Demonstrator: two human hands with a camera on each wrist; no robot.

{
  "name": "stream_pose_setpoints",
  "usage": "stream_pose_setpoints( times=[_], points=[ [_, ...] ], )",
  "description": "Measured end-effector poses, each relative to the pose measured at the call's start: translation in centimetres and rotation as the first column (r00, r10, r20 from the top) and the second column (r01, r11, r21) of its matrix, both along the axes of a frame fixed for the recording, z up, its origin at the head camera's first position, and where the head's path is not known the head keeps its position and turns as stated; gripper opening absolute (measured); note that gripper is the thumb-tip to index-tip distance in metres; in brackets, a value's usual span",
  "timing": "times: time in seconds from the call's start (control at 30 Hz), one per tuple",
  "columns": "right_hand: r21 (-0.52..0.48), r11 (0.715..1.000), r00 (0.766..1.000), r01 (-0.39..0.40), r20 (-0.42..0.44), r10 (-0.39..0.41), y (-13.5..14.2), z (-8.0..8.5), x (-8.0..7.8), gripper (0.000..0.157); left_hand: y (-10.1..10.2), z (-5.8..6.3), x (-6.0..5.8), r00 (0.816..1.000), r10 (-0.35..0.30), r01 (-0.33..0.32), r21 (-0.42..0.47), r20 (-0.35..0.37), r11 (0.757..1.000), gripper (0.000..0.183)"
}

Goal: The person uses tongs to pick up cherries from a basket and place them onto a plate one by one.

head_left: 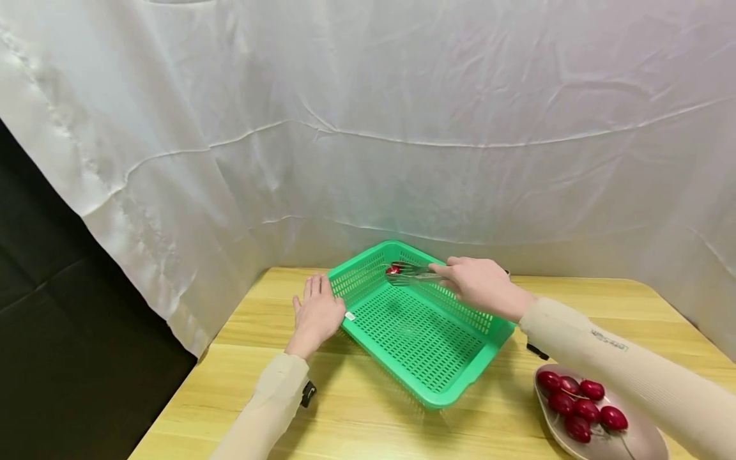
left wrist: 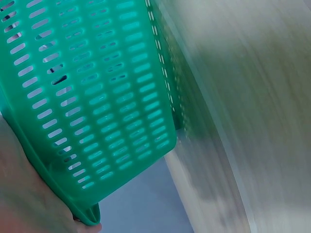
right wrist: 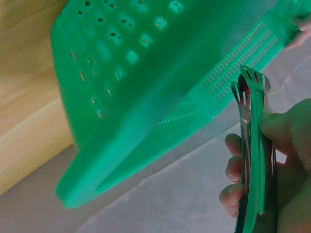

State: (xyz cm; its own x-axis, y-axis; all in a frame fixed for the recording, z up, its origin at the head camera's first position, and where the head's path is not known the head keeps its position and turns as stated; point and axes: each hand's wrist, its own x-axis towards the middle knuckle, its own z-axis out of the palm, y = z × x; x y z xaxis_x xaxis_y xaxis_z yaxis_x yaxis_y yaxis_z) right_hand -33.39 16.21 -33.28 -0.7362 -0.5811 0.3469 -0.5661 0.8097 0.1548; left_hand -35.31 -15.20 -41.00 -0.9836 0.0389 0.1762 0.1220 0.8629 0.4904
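My right hand (head_left: pixel 483 284) grips metal tongs (head_left: pixel 416 275) over the far side of a green slotted plastic basket (head_left: pixel 443 395). One red cherry (head_left: pixel 393 270) lies between the tips of the tongs. In the right wrist view, thumb and fingers close round the tongs (right wrist: pixel 252 160), and the cherry shows partly behind their slotted ends. My left hand (head_left: pixel 322 313) rests on the basket's left rim, its fingers fairly straight. The left wrist view shows that hand (left wrist: pixel 24 179) against the rim, most of its fingers hidden.
Several dark red cherries (head_left: pixel 586 410), some with stems, lie on a pinkish plate (head_left: pixel 646 441) at the front right, partly beneath the right sleeve (head_left: pixel 609 354). A white curtain (head_left: pixel 402 128) hangs behind the wooden table (head_left: pixel 368 434); black cloth (head_left: pixel 69 319) is at the left.
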Motion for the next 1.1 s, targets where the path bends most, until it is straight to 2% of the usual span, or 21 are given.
stream_pose_setpoints(
  times=[0.43,0.7,0.93,1.1],
  points=[
    [-0.07,0.997,0.996,-0.043,-0.075,0.037,1.2,0.0,2.9,0.047,-0.6,0.0,-0.4,1.0,-0.009,0.009,-0.008,0.008,1.0,0.068],
    [-0.109,0.994,0.997,-0.018,-0.076,0.009,1.9,-0.3,4.7,0.048,-0.5,-0.1,-0.5,1.0,-0.013,0.014,-0.008,0.01,1.0,0.068],
    [-0.171,0.984,0.99,-0.042,-0.139,0.018,3.0,-0.4,6.9,0.047,-0.4,-0.2,-0.3,1.0,-0.026,0.026,-0.005,0.015,1.0,0.069],
    [-0.192,0.981,0.989,-0.02,-0.146,-0.009,4.2,-0.2,8.7,0.048,-0.5,0.0,-0.2,0.999,-0.035,0.035,0.005,0.008,0.999,0.068]
  ],
)
